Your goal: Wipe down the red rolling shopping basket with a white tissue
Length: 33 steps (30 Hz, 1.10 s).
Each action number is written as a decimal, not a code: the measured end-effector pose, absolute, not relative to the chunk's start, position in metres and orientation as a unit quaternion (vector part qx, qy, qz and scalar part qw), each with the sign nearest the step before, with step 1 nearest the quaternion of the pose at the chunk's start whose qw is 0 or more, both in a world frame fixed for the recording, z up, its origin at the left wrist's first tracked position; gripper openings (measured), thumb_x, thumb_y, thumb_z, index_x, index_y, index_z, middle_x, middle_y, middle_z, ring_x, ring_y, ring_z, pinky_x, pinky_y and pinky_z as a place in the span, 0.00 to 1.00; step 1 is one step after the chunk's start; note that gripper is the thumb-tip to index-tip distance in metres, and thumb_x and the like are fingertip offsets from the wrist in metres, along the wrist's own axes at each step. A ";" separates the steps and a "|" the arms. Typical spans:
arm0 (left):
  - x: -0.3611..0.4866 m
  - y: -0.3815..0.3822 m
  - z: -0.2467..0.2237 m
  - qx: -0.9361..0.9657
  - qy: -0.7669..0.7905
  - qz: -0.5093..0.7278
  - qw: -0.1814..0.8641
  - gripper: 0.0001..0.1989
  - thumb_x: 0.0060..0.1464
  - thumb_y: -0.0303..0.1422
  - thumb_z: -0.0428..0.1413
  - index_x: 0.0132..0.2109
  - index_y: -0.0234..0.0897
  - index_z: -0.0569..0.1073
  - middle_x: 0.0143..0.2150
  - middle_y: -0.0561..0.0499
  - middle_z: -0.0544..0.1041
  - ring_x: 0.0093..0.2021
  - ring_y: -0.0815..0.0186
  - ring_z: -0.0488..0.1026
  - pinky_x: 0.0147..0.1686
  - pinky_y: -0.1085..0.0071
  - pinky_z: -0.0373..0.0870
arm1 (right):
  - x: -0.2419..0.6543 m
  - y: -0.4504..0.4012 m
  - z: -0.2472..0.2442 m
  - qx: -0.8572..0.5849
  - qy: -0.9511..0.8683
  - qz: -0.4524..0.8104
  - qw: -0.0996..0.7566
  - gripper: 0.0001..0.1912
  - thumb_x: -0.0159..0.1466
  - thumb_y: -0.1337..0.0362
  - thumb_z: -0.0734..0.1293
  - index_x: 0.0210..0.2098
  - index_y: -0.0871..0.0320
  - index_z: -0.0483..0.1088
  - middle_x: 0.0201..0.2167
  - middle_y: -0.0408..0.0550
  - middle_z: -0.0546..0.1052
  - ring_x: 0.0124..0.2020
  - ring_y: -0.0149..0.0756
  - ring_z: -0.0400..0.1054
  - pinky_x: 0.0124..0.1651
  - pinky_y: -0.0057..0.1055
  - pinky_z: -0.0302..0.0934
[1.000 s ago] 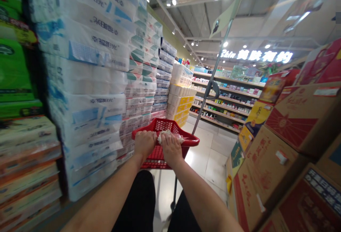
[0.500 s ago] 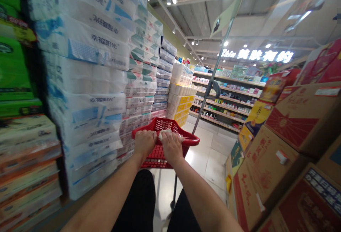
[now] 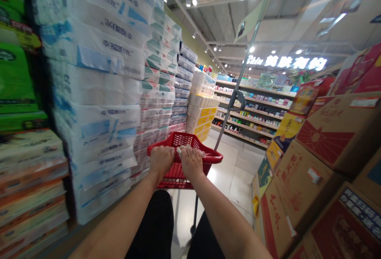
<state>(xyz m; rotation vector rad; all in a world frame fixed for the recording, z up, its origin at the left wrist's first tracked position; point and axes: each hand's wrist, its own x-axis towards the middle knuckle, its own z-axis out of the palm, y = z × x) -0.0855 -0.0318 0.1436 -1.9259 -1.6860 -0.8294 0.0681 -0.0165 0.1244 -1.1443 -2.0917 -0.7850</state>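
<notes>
A red plastic shopping cart [image 3: 216, 157] with a mesh basket stands right in front of me. My left hand [image 3: 162, 159] is wrapped over the left part of its handle. Beside it, my right hand [image 3: 192, 162] is closed over the handle nearer the middle. Something whitish and crumpled, perhaps a plastic wrapping, shows around the handle by my right fingers; I cannot make out what it is. A grey pole [image 3: 236, 90] with a hook and a pale sign at its top rises at the cart's right side. My forearms hide part of the cart's lower frame.
Tall stacks of wrapped paper packs [image 3: 107, 92] line the left side, close to the cart. On the right, cardboard cartons [image 3: 306, 175] are piled high. A pale tiled floor [image 3: 235, 171] runs between them towards shelves [image 3: 253, 110] of small goods under a lit sign.
Almost nothing differs. Both hands keep the same hold on the cart handle, and the view has shifted only very slightly.
</notes>
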 end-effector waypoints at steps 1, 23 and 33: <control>-0.085 -0.032 0.144 -0.697 -0.611 -0.300 0.224 0.22 0.65 0.35 0.37 0.34 0.36 0.74 0.33 0.42 0.78 0.36 0.58 0.70 0.41 0.58 0.55 | 0.069 -0.018 0.121 -0.426 -0.792 -0.303 0.316 0.15 0.68 0.65 0.59 0.54 0.56 0.65 0.47 0.53 0.71 0.48 0.44 0.60 0.53 0.42 0.54; -0.083 -0.035 0.146 -0.691 -0.620 -0.302 0.217 0.22 0.65 0.35 0.38 0.34 0.36 0.74 0.34 0.43 0.78 0.37 0.59 0.70 0.42 0.59 0.55 | 0.073 -0.024 0.098 -0.411 -0.781 -0.330 0.336 0.26 0.66 0.65 0.61 0.63 0.55 0.57 0.59 0.56 0.64 0.62 0.49 0.50 0.60 0.48 0.47; -0.084 -0.032 0.144 -0.694 -0.617 -0.297 0.221 0.21 0.65 0.35 0.39 0.34 0.36 0.74 0.34 0.43 0.78 0.37 0.59 0.70 0.43 0.59 0.55 | 0.073 -0.021 0.121 -0.430 -0.804 -0.298 0.282 0.20 0.67 0.64 0.60 0.58 0.54 0.63 0.47 0.53 0.71 0.46 0.45 0.60 0.52 0.45 0.53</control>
